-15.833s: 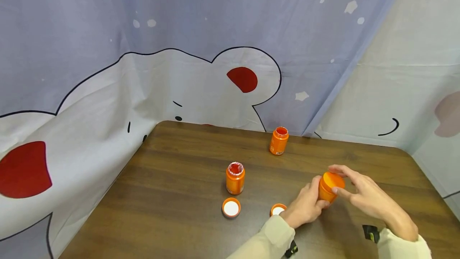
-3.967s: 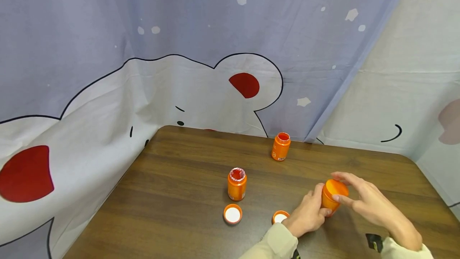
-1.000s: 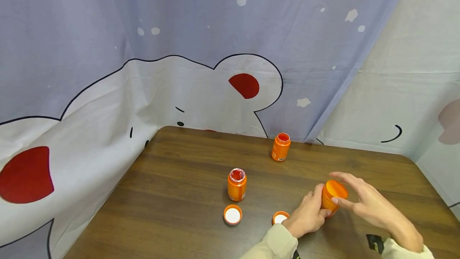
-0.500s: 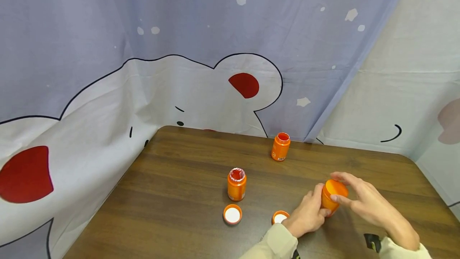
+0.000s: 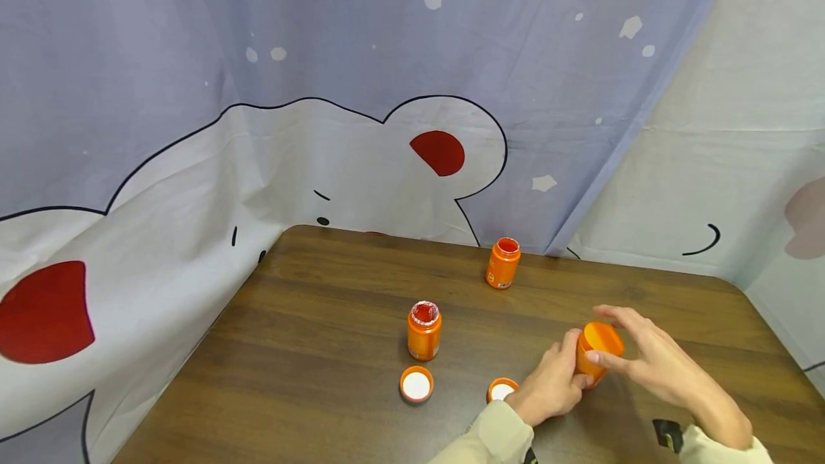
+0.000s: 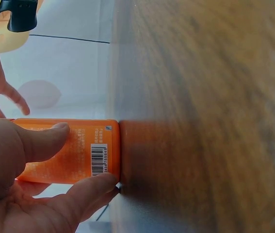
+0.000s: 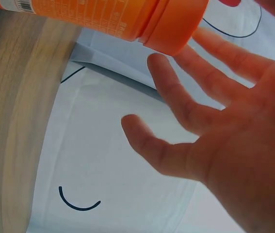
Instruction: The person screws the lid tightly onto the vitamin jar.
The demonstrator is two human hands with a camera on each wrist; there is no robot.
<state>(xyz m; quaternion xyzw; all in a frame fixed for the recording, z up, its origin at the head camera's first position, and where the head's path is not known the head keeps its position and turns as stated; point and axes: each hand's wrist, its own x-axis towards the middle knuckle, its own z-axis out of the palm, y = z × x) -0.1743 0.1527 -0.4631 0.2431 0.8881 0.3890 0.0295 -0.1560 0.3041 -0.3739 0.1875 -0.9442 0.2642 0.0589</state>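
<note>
At the right of the head view, my left hand [image 5: 548, 385] grips an orange plastic bottle [image 5: 591, 371] around its side. The bottle stands upright on the table with an orange screw lid [image 5: 604, 336] on top. In the left wrist view, my thumb and fingers press the bottle's label [image 6: 81, 150] near a barcode. My right hand [image 5: 670, 367] is around the lid with fingers spread. The right wrist view has these fingers [image 7: 173, 92] loosely bent beside the lid [image 7: 173, 29], most of them apart from it.
Two lidless orange bottles stand on the wooden table [image 5: 309, 349]: one mid-table [image 5: 423, 341], one near the back edge [image 5: 501, 271]. Two orange caps lie with white insides up, one cap [image 5: 416, 384] before the nearer bottle, the other cap [image 5: 500, 390] beside my left wrist. A printed curtain hangs behind.
My left hand and the bottle have stayed in place. Over the last second my right fingers have closed toward the lid, then spread away from it again. The other bottles and caps have not moved.
</note>
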